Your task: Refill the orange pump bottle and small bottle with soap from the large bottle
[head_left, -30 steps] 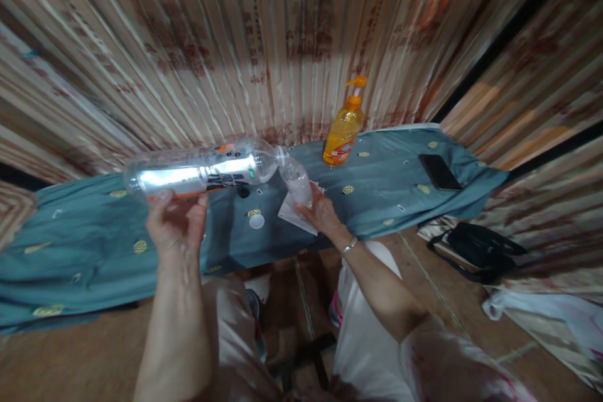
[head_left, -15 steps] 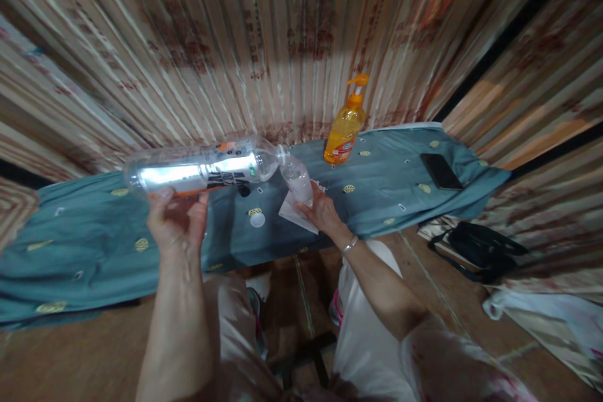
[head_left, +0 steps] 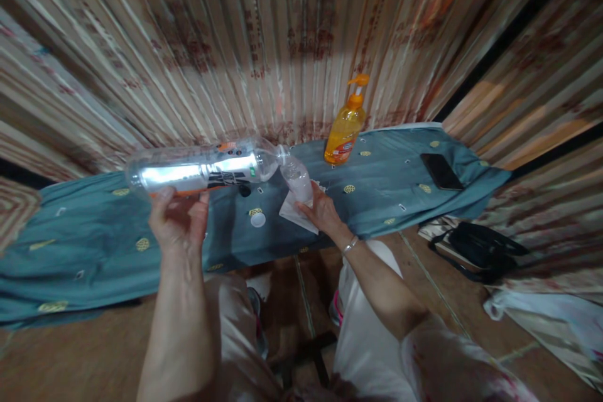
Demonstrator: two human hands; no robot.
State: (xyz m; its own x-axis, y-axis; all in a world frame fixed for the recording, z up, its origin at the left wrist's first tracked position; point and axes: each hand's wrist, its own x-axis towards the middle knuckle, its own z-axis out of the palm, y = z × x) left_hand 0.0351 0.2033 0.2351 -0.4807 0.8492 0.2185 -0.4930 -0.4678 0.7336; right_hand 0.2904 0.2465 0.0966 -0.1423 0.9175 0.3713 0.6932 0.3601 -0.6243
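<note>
My left hand is closed on a large clear plastic bottle with a silver, black and orange label. The bottle lies almost level, its neck pointing right. Its mouth meets the mouth of a small clear bottle, which leans up toward it. My right hand grips the small bottle low on its body. White folded paper sits under the small bottle and my right fingers. Below the large bottle's neck, a dark cap and a round white cap rest on the cloth.
A pump bottle of orange liquid stands at the back of the table, which has a green patterned cloth. Farther right lies a black phone. A black bag is beyond the table's right front edge. A pleated curtain hangs behind.
The large bottle and my left hand have shifted very slightly to the right. Both bottle mouths stay together, and my right hand keeps its place.
</note>
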